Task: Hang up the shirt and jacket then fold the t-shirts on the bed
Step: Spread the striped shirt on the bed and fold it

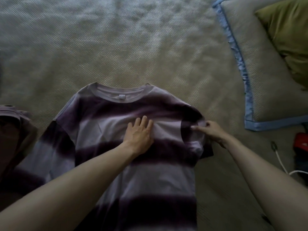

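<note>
A purple and lilac striped t-shirt [106,140] lies flat on the bed [133,47], collar pointing away from me. My left hand [139,135] presses flat on its chest with straight fingers. My right hand [211,132] pinches the right sleeve, which is folded inward over the shirt's right side. The left sleeve lies spread out toward the lower left.
A dark maroon garment [11,130] lies at the left edge. A beige pillow with blue trim [260,72] and an olive-green pillow [290,35] sit at the right. A white cable [281,165] and a red object [301,144] lie at the right edge.
</note>
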The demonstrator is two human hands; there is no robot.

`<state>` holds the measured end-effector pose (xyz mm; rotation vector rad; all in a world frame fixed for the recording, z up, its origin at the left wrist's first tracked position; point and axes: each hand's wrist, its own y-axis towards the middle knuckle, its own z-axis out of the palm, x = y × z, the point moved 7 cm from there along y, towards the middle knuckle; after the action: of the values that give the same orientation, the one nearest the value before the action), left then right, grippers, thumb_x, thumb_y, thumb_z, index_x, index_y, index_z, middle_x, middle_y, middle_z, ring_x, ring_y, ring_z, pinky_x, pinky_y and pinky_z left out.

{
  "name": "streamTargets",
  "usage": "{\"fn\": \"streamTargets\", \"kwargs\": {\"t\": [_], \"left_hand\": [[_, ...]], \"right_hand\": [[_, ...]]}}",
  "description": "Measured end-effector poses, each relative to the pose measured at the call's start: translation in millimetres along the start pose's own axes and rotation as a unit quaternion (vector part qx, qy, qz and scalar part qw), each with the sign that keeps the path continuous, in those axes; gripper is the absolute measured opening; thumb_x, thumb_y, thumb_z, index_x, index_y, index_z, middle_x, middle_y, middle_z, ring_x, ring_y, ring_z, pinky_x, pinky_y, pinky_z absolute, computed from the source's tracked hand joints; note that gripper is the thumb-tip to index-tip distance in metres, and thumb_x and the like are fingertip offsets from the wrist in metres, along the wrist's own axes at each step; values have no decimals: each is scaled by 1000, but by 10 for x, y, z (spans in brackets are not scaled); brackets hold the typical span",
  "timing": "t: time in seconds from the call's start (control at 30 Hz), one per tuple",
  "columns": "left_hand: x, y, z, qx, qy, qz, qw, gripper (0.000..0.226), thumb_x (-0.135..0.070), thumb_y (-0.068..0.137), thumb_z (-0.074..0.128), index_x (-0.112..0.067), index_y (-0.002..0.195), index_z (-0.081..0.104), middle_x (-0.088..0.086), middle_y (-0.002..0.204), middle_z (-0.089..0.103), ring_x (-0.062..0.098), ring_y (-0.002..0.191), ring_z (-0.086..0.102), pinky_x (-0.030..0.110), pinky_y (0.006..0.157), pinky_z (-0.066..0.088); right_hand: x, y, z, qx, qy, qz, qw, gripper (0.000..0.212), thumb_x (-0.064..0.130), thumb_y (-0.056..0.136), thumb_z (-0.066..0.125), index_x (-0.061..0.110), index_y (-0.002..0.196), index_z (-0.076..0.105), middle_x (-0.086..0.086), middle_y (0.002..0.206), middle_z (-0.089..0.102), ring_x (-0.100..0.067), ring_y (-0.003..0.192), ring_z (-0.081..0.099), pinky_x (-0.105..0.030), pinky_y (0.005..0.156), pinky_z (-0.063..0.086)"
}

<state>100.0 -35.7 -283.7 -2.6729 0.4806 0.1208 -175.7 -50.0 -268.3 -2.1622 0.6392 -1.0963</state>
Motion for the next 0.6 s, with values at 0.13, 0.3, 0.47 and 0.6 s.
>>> {"fn": "streamTargets", "kwargs": {"t": [0.13,0.3,0.47,0.6], "left_hand": [[-43,3,1,11,11,-12,1000,68,-45,90,47,-15,148,25,12,154,25,34,132,34,50,99,40],[-65,-8,35,26,20,-26,999,70,-44,92,46,-15,151,21,13,160,17,35,140,27,51,103,37],[-106,-45,76,43,46,-35,997,70,-43,97,42,-13,155,16,15,164,9,36,146,19,53,108,34],[-146,-67,60,30,58,-40,997,66,-41,95,44,-13,151,22,14,162,12,35,144,22,51,104,37]], "right_hand": [[-298,-178,-45,88,-55,40,994,27,30,77,85,14,96,75,-1,89,78,-14,83,72,-22,68,52],[-703,-155,-343,-15,-23,42,999,28,19,87,77,-7,96,72,-11,76,68,-21,73,59,-22,57,47],[-872,-90,-720,-234,-63,58,969,27,28,99,59,3,111,60,-23,114,66,-31,97,59,-35,79,41],[-704,-130,-813,-310,-145,54,938,31,32,103,50,7,120,58,-20,124,63,-39,115,58,-42,91,45]]}}
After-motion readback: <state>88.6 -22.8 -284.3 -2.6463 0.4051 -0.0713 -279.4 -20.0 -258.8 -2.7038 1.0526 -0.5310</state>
